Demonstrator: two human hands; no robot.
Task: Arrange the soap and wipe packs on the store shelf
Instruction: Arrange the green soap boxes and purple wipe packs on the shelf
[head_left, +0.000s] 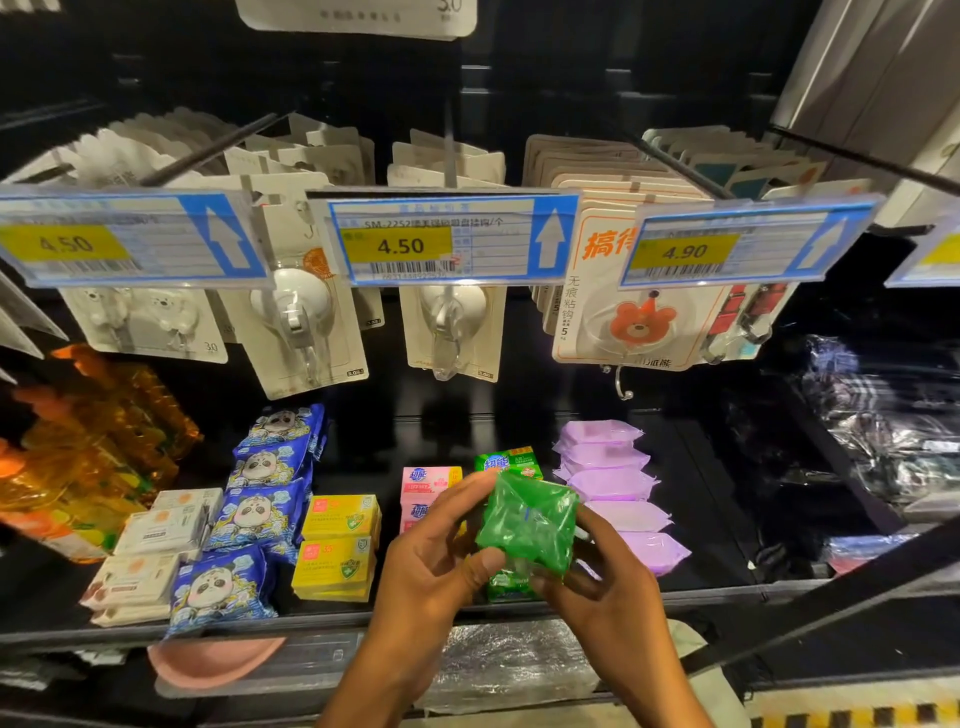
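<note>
**Green pack held in 2 hands before the soap shelf**

On the shelf (260, 623) there lay 4 blue panda wipe packs (260, 512) in a file running from 12 to 6 o'clock. There were 5 lilac wipe packs (610, 483) in a like file at 3 o'clock of the hands. Between the files stood 2 yellow soap boxes (340, 514), 2 pink soap boxes (428, 478) and 2 green soap boxes (506, 462). At least 4 white boxes (161, 530) stood at 9 o'clock of the panda file.

At 12 o'clock, 3 price tags (400, 244) read 4.50, 4.50 and 4.90, hanging in front of rows of hook cards (301, 322). Orange packs (88, 441) were heaped at 9 o'clock, and a pink item (213, 660) lay on the level below. The hands and what they held covered part of the pink boxes and most of the nearer green box.

The green pack (527, 525) was in the air at the shelf's front, over the green boxes' lane. It was squarish, wrapped in glossy, crinkled, see-through green film, and turned corner-up like a diamond. Its print could not be read. The left hand (431, 561) pinched its 8 o'clock corner, thumb in front and fingers curled behind the 10 o'clock edge. The right hand (602, 587) pinched its 5 o'clock side, fingers curled round the 3 o'clock edge.
</note>
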